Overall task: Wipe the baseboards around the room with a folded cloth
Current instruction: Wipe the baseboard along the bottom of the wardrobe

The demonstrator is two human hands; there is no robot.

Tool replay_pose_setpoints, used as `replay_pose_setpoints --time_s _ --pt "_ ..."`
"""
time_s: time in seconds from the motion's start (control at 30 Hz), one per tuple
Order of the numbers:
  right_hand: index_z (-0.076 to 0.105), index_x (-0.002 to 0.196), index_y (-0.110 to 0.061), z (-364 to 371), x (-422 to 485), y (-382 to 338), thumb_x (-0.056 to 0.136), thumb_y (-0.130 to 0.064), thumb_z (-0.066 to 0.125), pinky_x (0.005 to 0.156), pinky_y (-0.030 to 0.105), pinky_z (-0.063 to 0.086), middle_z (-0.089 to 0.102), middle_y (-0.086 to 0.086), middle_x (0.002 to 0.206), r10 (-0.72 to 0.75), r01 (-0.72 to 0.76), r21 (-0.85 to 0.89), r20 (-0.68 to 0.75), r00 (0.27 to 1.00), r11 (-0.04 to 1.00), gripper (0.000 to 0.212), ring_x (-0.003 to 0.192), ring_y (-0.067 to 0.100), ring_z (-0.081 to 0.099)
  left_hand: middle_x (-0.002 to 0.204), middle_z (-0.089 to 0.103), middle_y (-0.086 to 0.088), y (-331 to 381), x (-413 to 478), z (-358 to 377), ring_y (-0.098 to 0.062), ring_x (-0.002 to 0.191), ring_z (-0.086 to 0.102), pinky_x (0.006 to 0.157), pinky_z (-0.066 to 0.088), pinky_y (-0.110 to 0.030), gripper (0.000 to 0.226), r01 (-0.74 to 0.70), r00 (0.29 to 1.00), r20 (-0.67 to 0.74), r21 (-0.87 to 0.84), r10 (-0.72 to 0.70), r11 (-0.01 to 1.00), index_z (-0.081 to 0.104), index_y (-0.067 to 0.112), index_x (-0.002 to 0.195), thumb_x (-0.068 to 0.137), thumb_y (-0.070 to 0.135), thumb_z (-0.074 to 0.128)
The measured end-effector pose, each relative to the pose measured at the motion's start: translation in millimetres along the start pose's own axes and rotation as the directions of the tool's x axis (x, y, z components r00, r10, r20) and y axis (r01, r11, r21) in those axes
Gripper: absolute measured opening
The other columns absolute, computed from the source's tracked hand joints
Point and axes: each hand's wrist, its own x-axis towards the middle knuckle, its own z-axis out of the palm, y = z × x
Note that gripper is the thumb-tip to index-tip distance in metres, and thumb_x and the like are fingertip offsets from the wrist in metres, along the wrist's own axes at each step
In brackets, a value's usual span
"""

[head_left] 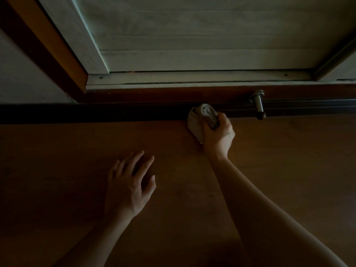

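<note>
Folded grey cloth (196, 123), bunched into a thick wad with its layered edges showing at the top, is pressed against the dark, almost black baseboard strip (96, 112) that runs along the foot of the wall and under the doorway. The lower part of the cloth reaches down to the brown floor (57, 170). The right hand (218, 135) grips the wad from the right side, fingers curled tight round it, the bare forearm stretching back towards the lower right.

Just to the right of the cloth, apart from it, a short silver metal cylinder with a dark rubber tip (258, 105), a door stopper, juts out from the reddish-brown wooden sill above the strip.

The left hand (129, 187) holds nothing: its fingers are spread and fairly straight over the floor, well apart from the cloth; whether the palm touches the floor cannot be told.

Above the sill stands a pale, whitewashed wooden door (192, 35), set in a brown wooden frame (48, 45), with a grey wall (19, 83) at far left. The light is dim.
</note>
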Motion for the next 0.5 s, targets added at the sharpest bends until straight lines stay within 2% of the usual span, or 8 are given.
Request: replay_pose_setpoints --time_s 0.1,0.17,0.23,0.27,0.33,0.4,0.47,0.5 --pt "0.065 0.104 -0.012 2 1 -1 0.088 -0.027 0.070 0.071 0.021 0.048 0.061 -0.003 0.098 -0.103 0.105 -0.041 0.063 0.993 0.994 0.022 0.086 0.008 0.057 0.153 0.045 -0.001 0 1 0 -0.028 0.141 0.040 0.116 0.026 -0.055 0.058 0.005 1.000 0.009 -0.005 -0.005 1.000 0.054 0.031 0.144 0.094 0.057 0.036" --pt "0.065 0.106 -0.013 0 2 3 0.088 -0.023 0.069 0.074 0.021 0.046 0.061 -0.005 0.099 -0.021 0.019 -0.041 -0.030 0.999 0.999 0.021 0.088 0.008 0.056 0.154 0.045 -0.001 0 1 1 -0.027 0.142 0.039 0.117 0.024 -0.053 0.058 -0.004 1.000 0.005 -0.009 0.004 1.000 0.053 0.031 0.144 0.095 0.056 0.036" --pt "0.065 0.106 -0.013 0 1 5 0.089 -0.019 0.066 0.074 0.012 0.041 0.060 -0.005 0.099 0.070 -0.072 -0.012 -0.117 0.991 0.997 0.019 0.087 0.006 0.054 0.153 0.045 -0.001 -1 0 2 -0.027 0.142 0.038 0.118 0.023 -0.053 0.058 -0.008 1.000 -0.001 -0.010 0.008 1.000 0.054 0.031 0.144 0.095 0.056 0.037" --pt "0.065 0.105 -0.013 2 -1 4 0.089 -0.018 0.066 0.071 0.004 0.037 0.060 -0.004 0.099 0.056 -0.059 -0.025 -0.104 0.993 0.998 0.018 0.083 0.004 0.052 0.153 0.045 -0.001 -1 0 2 -0.027 0.142 0.038 0.117 0.023 -0.053 0.057 -0.008 1.000 -0.004 -0.011 0.008 1.000 0.054 0.031 0.144 0.095 0.056 0.037" --pt "0.065 0.102 -0.011 4 -1 2 0.088 -0.017 0.066 0.065 -0.002 0.034 0.059 -0.003 0.096 -0.016 0.015 -0.064 -0.023 1.000 0.998 0.015 0.077 -0.002 0.048 0.153 0.046 -0.001 0 0 1 -0.028 0.141 0.039 0.117 0.024 -0.053 0.057 -0.007 1.000 -0.004 -0.010 0.007 1.000 0.054 0.031 0.143 0.094 0.056 0.038" --pt "0.065 0.104 -0.010 0 3 4 0.088 -0.018 0.067 0.064 0.000 0.034 0.061 -0.001 0.099 -0.022 0.022 -0.071 -0.007 1.000 0.997 0.018 0.081 0.001 0.052 0.153 0.046 -0.002 0 0 0 -0.028 0.142 0.039 0.117 0.024 -0.054 0.058 -0.004 1.000 -0.003 -0.010 0.004 1.000 0.054 0.030 0.143 0.095 0.055 0.037" --pt "0.065 0.109 -0.011 -12 10 12 0.089 -0.018 0.066 0.071 0.006 0.036 0.063 0.002 0.105 0.039 -0.044 -0.060 -0.087 0.995 0.997 0.022 0.092 0.010 0.057 0.153 0.046 -0.002 2 0 -1 -0.028 0.141 0.038 0.116 0.024 -0.054 0.058 0.000 1.000 -0.004 -0.013 0.000 1.000 0.055 0.030 0.143 0.095 0.055 0.036" --pt "0.065 0.111 -0.011 -19 14 16 0.089 -0.016 0.064 0.076 0.013 0.040 0.063 0.003 0.107 0.082 -0.090 -0.050 -0.134 0.988 0.995 0.022 0.096 0.013 0.057 0.153 0.046 -0.003 2 0 -1 -0.028 0.141 0.039 0.116 0.025 -0.054 0.058 0.002 1.000 -0.004 -0.012 -0.002 1.000 0.055 0.030 0.143 0.095 0.055 0.035"
